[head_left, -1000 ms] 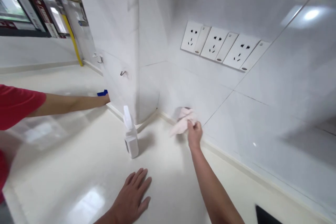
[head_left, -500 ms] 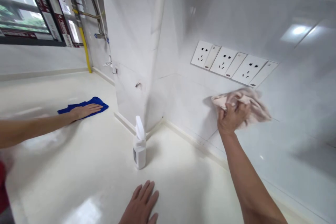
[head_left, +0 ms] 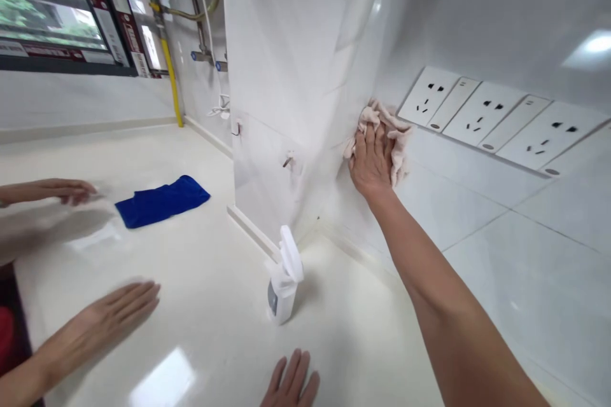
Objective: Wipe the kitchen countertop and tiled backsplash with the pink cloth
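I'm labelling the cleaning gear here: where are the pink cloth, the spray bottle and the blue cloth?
pink cloth (head_left: pixel 400 140), head view, its uncovered right fold.
spray bottle (head_left: pixel 281 292), head view, its white body.
blue cloth (head_left: pixel 162 200), head view, its middle.

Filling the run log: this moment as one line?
right hand: presses pink cloth to wall | left hand: flat on counter | spray bottle: upright

Right arm stretched forward, my right hand (head_left: pixel 372 162) palm flat, fingers together pointing up. My left hand (head_left: pixel 291 385) low, palm down, fingers loosely spread, mostly cut off.
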The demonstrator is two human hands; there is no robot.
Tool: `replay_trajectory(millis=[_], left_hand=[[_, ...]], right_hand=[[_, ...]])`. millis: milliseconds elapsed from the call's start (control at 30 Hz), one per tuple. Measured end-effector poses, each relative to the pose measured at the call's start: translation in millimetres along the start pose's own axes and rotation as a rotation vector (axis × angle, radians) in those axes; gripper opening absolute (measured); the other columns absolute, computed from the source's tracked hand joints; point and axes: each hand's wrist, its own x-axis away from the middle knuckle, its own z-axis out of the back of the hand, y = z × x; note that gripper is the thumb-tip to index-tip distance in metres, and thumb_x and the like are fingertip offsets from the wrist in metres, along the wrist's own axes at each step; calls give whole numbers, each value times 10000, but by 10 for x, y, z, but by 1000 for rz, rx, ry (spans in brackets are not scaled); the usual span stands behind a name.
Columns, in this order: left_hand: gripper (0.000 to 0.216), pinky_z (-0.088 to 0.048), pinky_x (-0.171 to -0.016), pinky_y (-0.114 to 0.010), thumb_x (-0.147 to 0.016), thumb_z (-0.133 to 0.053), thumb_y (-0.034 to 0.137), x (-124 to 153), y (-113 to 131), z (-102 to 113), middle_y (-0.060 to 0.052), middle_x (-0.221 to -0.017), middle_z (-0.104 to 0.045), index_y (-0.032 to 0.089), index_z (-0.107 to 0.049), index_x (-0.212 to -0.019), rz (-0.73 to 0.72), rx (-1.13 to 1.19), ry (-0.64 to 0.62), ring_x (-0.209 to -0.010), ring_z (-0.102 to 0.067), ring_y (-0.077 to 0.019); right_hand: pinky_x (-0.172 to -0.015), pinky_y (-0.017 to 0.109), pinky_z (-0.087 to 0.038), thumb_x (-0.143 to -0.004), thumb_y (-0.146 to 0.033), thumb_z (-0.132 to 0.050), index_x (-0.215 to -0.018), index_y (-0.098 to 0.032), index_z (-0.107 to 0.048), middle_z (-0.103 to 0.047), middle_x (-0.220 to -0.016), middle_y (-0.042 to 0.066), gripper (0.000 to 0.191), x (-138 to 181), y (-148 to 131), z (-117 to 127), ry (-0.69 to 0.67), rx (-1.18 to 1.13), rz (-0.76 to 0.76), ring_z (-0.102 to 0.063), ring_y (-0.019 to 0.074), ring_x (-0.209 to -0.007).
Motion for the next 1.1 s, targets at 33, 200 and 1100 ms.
replay_trajectory(millis=[33,200,1100], left_hand=[[685,-235,-1273,-495,-948,-546,693,4,12,-3,-89,-1634,-445,288,-525,-1500,6,-2,5,-1533,-337,-325],[727,-235,-1273,-512,-927,-548,725,-3,71,14,-90,-1641,-433,295,-508,-1512,34,-13,-2,-1545,-323,-325],[643,-176,-1276,-518,-970,-526,661,-43,-18,126,-115,-1628,-445,261,-526,-1474,-22,-6,-57,-1500,-388,-319]], right_hand=[[-1250,659,-79,-980,-209,-409,-1609,-60,-279,-169,-1715,222,660,33,-45,-69,-6,-18,-24,-3,347,-1604],[-1235,680,-173,-1010,-200,-331,-1643,-62,-223,-188,-1713,229,657,707,-269,-602,-149,-105,-92,-48,363,-1608],[-1234,673,-131,-1010,-356,-531,-1555,-203,-431,-336,-1675,170,575,454,669,322,86,60,-70,-204,359,-1576]])
